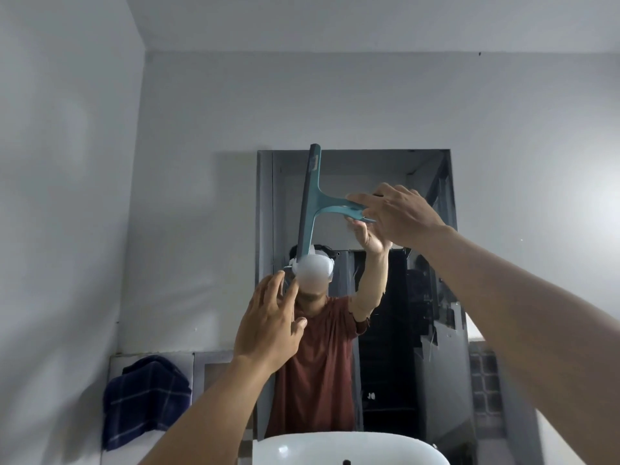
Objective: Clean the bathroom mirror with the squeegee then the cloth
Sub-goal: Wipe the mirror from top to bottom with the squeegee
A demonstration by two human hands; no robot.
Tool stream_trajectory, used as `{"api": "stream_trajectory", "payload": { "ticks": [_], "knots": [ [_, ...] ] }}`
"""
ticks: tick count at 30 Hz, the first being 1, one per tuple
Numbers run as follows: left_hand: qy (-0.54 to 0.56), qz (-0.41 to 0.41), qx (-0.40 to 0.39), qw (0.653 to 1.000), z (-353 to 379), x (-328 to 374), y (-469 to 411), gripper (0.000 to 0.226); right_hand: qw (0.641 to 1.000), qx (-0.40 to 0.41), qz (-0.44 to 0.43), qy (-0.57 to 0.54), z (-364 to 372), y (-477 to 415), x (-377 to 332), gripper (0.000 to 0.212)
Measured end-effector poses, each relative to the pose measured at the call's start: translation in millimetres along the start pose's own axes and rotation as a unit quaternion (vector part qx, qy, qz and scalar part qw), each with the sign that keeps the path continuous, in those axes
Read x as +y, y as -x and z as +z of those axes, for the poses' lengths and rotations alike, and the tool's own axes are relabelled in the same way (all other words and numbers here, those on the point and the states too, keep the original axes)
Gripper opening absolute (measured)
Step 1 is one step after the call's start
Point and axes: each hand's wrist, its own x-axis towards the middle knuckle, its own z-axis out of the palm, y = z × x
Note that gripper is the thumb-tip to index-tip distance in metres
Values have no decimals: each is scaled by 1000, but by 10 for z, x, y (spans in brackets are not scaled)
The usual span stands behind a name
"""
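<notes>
A teal squeegee stands with its long blade upright against the left part of the bathroom mirror. My right hand grips its handle from the right, at the mirror's upper middle. My left hand is raised lower down, near the mirror's left edge, fingers spread and holding nothing. A dark blue checked cloth hangs at the lower left, on the tiled ledge by the wall. The mirror reflects a person in a red shirt with a raised arm.
A white washbasin sits directly below the mirror at the bottom edge. Grey walls surround the mirror, and a corner runs down on the left. Patterned tiles flank the mirror's lower right.
</notes>
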Motion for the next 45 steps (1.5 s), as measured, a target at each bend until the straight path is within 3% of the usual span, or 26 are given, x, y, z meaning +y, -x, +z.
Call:
{"api": "stream_trajectory", "payload": {
  "ticks": [16,22,45],
  "knots": [
    [-5,5,-1,1000,-20,25,2,86,998,15,61,24,-38,414,501,56],
    [2,3,-4,1000,-27,40,-2,87,993,25,120,2,16,625,650,55],
    [25,3,-2,1000,11,37,-5,88,978,31,207,-4,38,814,699,53]
  ]
}}
